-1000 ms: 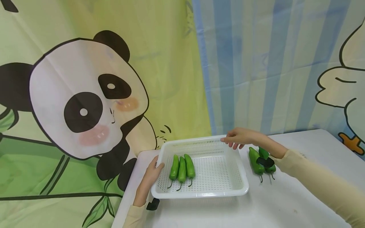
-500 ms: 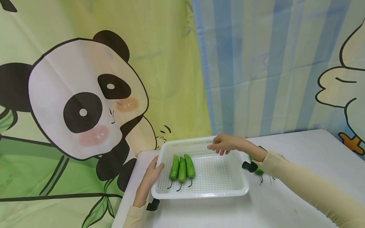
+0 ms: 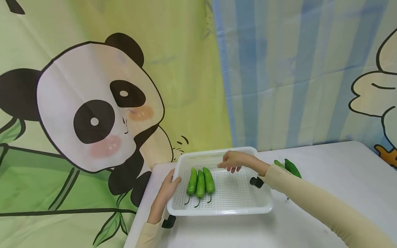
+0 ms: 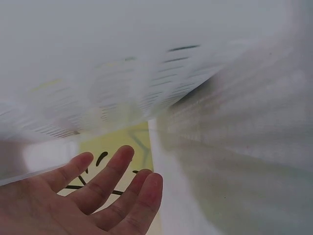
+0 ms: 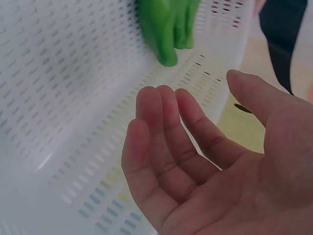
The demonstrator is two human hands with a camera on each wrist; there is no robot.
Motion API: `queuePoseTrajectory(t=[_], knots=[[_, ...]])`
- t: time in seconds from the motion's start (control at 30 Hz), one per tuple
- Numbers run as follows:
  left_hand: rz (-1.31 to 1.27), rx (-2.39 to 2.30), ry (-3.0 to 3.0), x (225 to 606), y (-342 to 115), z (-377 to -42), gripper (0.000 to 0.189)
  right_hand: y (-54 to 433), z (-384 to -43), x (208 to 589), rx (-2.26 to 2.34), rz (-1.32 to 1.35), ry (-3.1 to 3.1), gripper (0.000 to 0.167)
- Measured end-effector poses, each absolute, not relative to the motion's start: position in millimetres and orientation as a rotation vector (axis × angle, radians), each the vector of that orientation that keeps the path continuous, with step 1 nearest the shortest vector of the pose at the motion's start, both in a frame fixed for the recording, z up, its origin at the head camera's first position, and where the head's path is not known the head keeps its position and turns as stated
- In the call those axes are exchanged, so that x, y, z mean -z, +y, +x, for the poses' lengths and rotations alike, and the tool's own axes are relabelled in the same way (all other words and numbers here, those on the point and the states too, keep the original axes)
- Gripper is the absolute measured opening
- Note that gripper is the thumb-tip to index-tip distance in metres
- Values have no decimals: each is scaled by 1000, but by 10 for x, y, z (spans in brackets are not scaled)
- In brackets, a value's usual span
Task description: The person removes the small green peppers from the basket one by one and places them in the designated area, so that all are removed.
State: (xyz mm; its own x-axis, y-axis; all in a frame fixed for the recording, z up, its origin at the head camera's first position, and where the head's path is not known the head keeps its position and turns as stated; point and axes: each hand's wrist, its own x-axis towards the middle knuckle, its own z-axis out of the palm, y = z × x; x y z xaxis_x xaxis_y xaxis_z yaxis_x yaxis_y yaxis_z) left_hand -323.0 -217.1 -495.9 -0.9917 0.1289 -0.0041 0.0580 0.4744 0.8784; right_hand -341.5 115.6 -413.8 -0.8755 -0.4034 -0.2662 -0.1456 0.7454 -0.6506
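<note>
The right hand [image 3: 232, 161] has moved further left since a second ago: then it hung at the far right corner of the white perforated plastic basket [image 3: 248, 208]; now it hovers inside over the basket's far part, just right of the three green peppers [image 3: 201, 181]. Its fingers are loosely extended and hold nothing, as the right wrist view confirms with an empty palm [image 5: 205, 166] facing the slotted wall. With the forearm shifted, the two loose green peppers [image 3: 291, 166] on the white table [image 3: 335, 179] to the right of the basket are now partly hidden behind the cream sleeve [image 3: 310, 203].

The left hand [image 3: 169, 187] stays where it was, resting against the basket's left rim with fingers relaxed and straight, thumb near the edge; the left wrist view shows those fingers [image 4: 105, 183] spread under the blurred basket wall. The three peppers lie side by side in the basket's left half, stems toward the person, unchanged.
</note>
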Motion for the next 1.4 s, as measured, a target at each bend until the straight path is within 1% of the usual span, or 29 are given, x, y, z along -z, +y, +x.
queuePoseTrajectory(t=[0.27,0.57,0.77,0.93,1.07,1.4], knots=[[172,-1540,2644,4986,-2122,-3241,55,919,-3479,4365,745,-390,2592,35],[165,-1535,2660,4979,-2130,-3239,56,736,-3480,4496,857,-297,2479,43],[172,-1548,2660,4980,-2147,-3240,55,571,-3535,4604,837,-223,2473,43],[171,-1551,2664,4984,-2152,-3238,55,448,-3589,4657,828,-146,2508,49],[165,-1549,2661,4976,-2153,-3234,54,404,-3608,4707,817,-93,2518,51],[151,-1546,2664,4964,-2145,-3233,55,438,-3646,4765,796,-80,2530,49]])
